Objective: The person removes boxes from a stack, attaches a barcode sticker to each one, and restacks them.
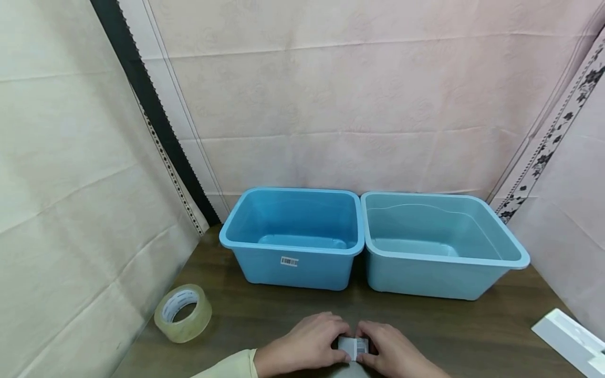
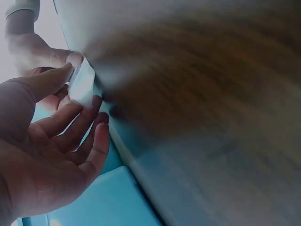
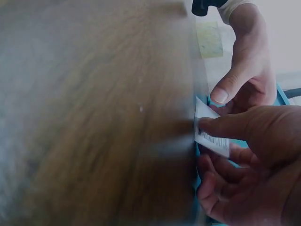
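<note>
Pale cloth panels (image 1: 331, 94) are hanging around a wood-grain desk (image 1: 283, 310). Along the desk's far edge, a pale teal plastic bin (image 1: 435, 278) is standing toward the far right corner. Just beside it, a slightly smaller blue plastic bin (image 1: 321, 270) is standing toward the far left corner. A long white object (image 1: 574, 341), partly cut off from view, is lying by the right edge.

Toward the near edge, about midway between the left and right edges, a left hand (image 1: 314, 341) and a right hand (image 1: 389, 346) are facing each other. A roll of clear packing tape (image 1: 196, 326) is lying flat near the left edge. Between the hands is a small white barcoded packet (image 1: 347, 345); the fingers of both are pinching it from opposite sides, the right thumb pressing its barcoded face. Smallest, a barcode sticker (image 1: 289, 261) is clinging to the blue bin's front wall.
</note>
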Demonstrator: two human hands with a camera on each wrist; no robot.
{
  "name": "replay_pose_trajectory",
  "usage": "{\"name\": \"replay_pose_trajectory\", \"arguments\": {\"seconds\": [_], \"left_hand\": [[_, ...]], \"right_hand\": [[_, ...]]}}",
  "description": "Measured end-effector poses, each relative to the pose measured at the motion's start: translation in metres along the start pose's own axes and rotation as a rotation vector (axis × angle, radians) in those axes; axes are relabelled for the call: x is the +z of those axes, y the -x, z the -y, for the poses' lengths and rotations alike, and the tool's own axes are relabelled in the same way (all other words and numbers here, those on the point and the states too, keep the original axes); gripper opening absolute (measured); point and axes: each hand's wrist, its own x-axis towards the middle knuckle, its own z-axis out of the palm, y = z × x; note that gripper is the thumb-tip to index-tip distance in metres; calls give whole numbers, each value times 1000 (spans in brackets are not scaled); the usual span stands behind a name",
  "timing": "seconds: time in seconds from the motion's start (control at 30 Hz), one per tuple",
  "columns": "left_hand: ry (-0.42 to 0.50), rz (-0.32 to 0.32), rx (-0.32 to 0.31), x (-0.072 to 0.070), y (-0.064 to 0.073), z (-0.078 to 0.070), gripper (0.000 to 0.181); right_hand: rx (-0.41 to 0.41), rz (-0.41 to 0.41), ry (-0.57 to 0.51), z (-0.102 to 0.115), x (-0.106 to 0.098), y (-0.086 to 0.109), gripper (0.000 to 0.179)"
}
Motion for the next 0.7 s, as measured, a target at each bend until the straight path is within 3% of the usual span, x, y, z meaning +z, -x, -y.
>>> {"name": "replay_pose_trajectory", "arguments": {"seconds": [0.1,0.2,0.37,0.47,0.57,0.7], "left_hand": [[111,-10,-25,-1,4,0,8],[296,-30,-54,-4,10,1,6],[510,-112,-68,-12,16,3,6],[523,-174,-60,-13,18,4,8],[511,-218,-51,-13,21,3,8],[484,-253,-52,-14,23,3,8]], "right_hand": [[-38,24,-85,1,-1,-2,13],[-75,-26,-141,4,-3,-4,12],[-74,-272,-131,11,-5,-4,19],[-60,-395,-118,16,-7,-5,27],[-81,-362,-163,19,-10,-5,20],[-116,-200,-290,21,-12,-7,11]]}}
